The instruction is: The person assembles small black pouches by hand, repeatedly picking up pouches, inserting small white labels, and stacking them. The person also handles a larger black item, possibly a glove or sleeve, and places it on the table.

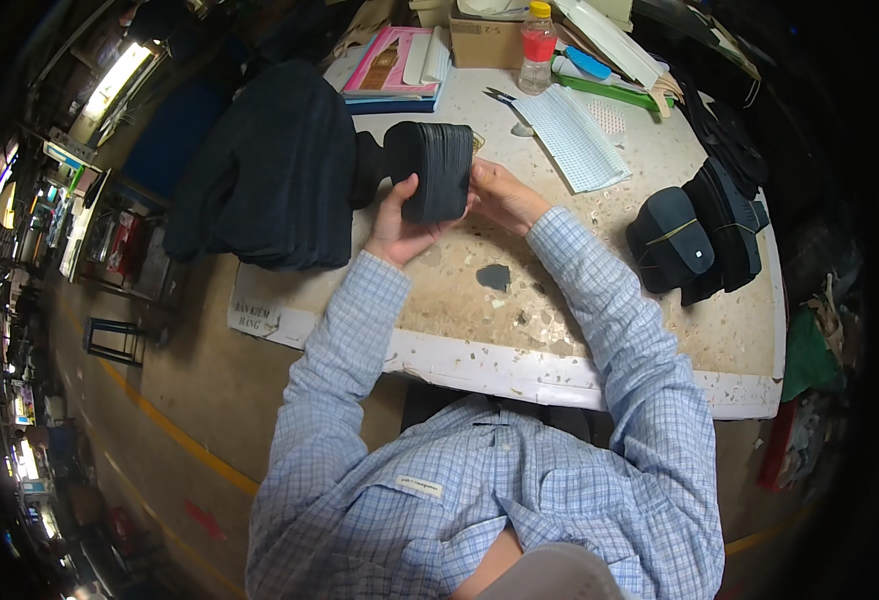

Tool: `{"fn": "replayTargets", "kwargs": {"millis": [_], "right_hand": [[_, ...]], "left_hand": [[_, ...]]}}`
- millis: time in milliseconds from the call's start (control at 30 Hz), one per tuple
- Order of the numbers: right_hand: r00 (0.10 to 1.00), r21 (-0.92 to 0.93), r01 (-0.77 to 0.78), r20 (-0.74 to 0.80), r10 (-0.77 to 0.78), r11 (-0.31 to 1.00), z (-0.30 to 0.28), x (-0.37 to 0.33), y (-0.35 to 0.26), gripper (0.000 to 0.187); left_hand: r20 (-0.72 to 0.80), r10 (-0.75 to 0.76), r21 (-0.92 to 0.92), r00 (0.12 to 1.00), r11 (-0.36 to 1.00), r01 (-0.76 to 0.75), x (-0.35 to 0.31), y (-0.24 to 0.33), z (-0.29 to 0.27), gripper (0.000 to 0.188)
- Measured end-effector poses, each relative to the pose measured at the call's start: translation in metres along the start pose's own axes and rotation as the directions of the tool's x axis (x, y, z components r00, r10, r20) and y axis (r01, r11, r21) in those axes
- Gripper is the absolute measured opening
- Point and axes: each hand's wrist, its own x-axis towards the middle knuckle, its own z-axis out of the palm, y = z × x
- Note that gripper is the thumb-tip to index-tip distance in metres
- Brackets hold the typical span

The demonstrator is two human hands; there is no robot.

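Note:
Both hands hold a thick stack of dark, rounded flat pieces (436, 170) above the worn table. My left hand (400, 222) is closed on its near left side, thumb upright against the front piece. At the stack's right edge my right hand (501, 193) is closed too, with its fingers partly hidden behind the pieces. A large pile of dark cut pieces (270, 180) lies just left of my hands. On the right side of the table sit bundles of similar dark pieces (672, 240), tied with a thin band.
Farther back stand a bottle with a yellow cap (537, 50), a cardboard box (487, 42), and a pink notebook (392, 62). A checked sheet (572, 137) lies by small snips (501, 96) and a green tray (620, 88). A stool (115, 340) stands on the floor at left.

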Motion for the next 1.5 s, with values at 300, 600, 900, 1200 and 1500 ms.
{"fn": "replayTargets", "kwargs": {"millis": [300,600,900,1200,1500], "right_hand": [[0.813,-0.810,0.560,0.497,-0.303,0.174,0.033,-0.014,-0.060,0.074],[0.937,0.315,0.312,-0.258,-0.235,0.897,0.011,-0.009,-0.062,0.065],[0.953,-0.569,0.200,-0.075,-0.293,0.797,0.018,-0.008,-0.035,0.066],[0.975,-0.755,0.166,0.028,-0.221,0.634,0.004,0.000,-0.019,0.059],[0.829,-0.839,0.189,-0.143,-0.541,0.510,0.052,-0.009,0.019,0.085]], "left_hand": [[-0.189,0.031,0.940,0.981,0.295,0.172,0.000,-0.007,0.006,0.054],[-0.247,0.364,0.218,0.898,0.924,-0.314,0.002,0.022,0.002,0.062],[0.110,0.385,0.961,0.916,0.194,-0.197,-0.002,0.000,0.027,0.062],[0.044,0.420,0.912,0.906,-0.387,0.135,-0.005,-0.008,0.024,0.059],[-0.361,0.490,0.586,0.793,0.781,-0.215,0.008,-0.010,0.010,0.036]]}}
